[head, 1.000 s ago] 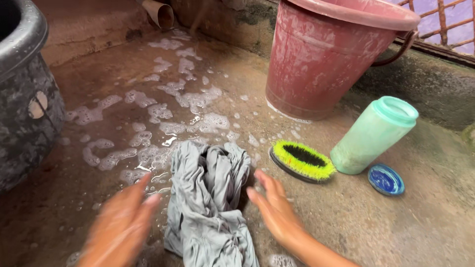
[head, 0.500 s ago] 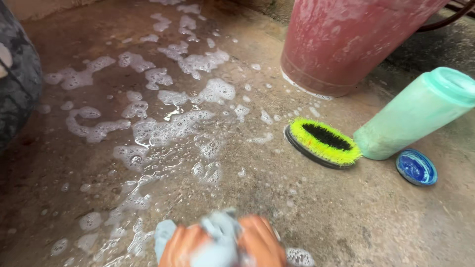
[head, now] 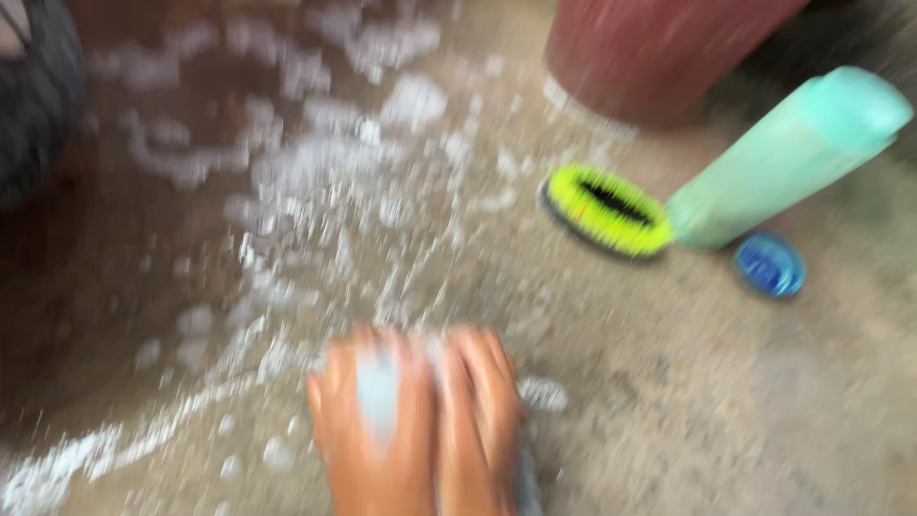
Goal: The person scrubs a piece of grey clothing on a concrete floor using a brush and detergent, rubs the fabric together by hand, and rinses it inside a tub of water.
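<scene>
The picture is motion-blurred. My left hand [head: 368, 430] and my right hand [head: 478, 411] are pressed side by side at the bottom middle, both closed on a bunched wet grey cloth [head: 378, 397]. Only a pale strip of the cloth shows between my fingers, plus a bit below the right hand. The hands rest on a wet concrete floor [head: 726, 401] covered with soap suds [head: 382, 191].
A yellow-green scrub brush [head: 607, 210] lies to the upper right. Beside it stands a tilted mint-green plastic container [head: 783, 158] and a blue lid [head: 769, 266]. A red bucket [head: 650, 48] stands at the top, a dark tub [head: 38, 96] at the far left.
The cloth lay spread out with my hands open on either side. My hands have gathered it into a bunch and pulled it toward me, now pushing slightly forward again.
</scene>
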